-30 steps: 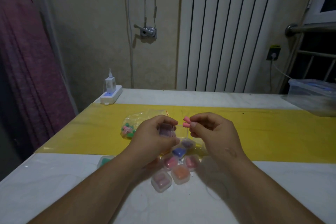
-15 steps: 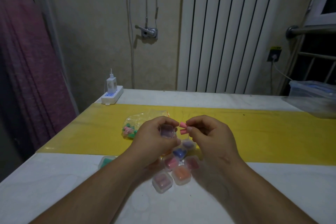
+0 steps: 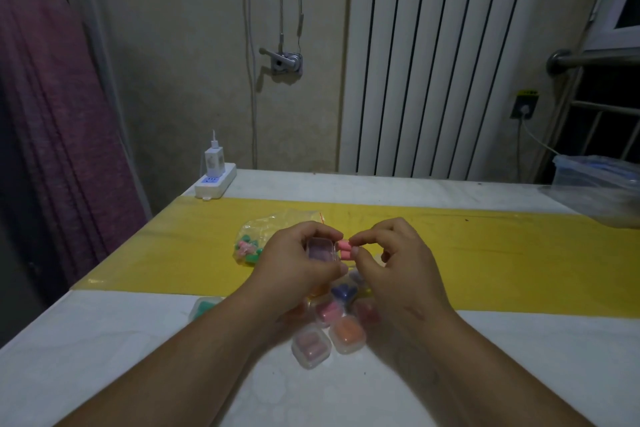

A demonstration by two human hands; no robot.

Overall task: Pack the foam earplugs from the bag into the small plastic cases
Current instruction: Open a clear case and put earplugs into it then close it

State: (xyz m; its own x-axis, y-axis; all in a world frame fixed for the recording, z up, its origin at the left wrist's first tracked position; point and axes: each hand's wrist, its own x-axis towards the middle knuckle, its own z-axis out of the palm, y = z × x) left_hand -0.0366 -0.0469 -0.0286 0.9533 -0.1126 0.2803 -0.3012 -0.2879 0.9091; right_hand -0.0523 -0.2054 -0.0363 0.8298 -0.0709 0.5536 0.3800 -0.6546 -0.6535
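On the head camera I see the left hand gripping a small clear case above the counter. The right hand pinches two pink earplugs at the case's right edge. The bag lies just left of the hands, and the filled cases cluster nearer, beneath them.
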